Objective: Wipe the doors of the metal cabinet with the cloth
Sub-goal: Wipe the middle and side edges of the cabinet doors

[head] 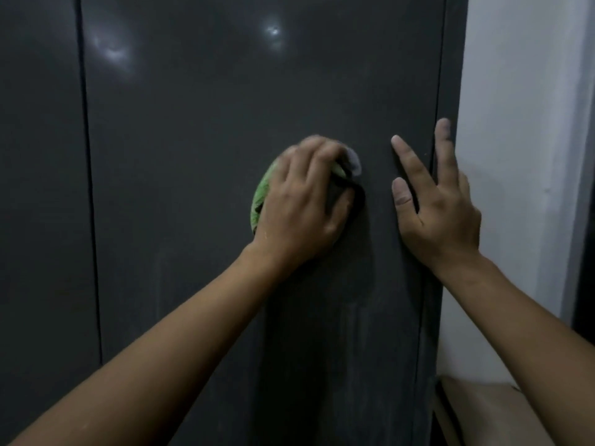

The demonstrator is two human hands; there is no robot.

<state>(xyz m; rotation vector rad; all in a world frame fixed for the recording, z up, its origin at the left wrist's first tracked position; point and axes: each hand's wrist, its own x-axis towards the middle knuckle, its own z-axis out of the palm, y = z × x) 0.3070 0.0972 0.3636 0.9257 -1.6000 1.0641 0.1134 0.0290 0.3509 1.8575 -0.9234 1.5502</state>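
On rt cabinet door (225, 91), left hand (299, 201) grips cloth (260, 194), long axis near-vertical; right hand (441, 214) flat, released.

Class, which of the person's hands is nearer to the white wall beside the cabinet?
Right. The right hand lies flat at the right edge of the door, next to the white wall; the left hand grips the cloth further left, mid-door.

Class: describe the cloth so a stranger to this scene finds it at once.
A dark grey metal cabinet fills the view. On its right door, the left hand grips a bunched cloth. It alone is bright green, with a white corner.
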